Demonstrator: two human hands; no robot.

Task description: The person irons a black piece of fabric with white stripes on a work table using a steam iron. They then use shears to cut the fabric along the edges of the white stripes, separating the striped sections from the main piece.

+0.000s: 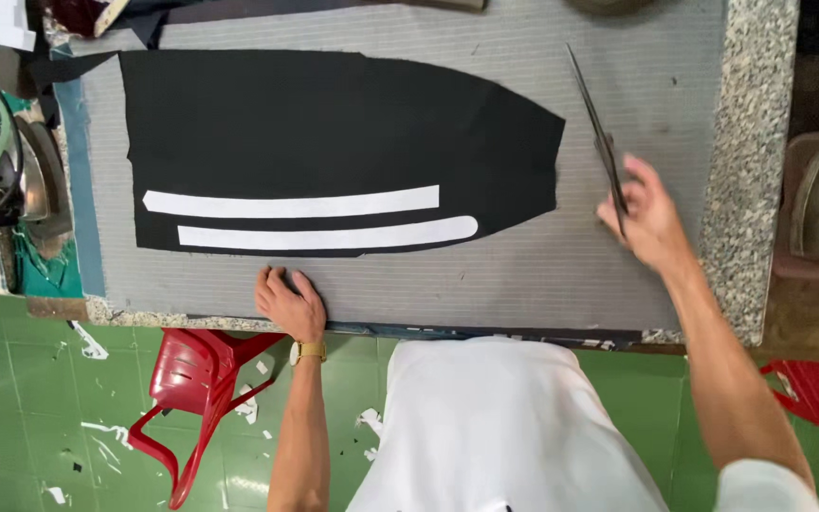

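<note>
Right hand (651, 220) grips long scissors (599, 133), closed around the handles, right of the black fabric piece (334, 142); left hand (288, 301) rests flat, empty, at the table's near edge (485, 313); cutting seems paused, and blades need aligning with the cloth edge.

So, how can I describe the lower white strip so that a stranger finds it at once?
Start from the grey table and find the big black cloth lying flat on it. Near the cloth's front edge, just beyond the left hand, lie two long white strips. The lower white strip is the one nearer the person, and its right end is rounded, while the upper strip ends square.
</note>
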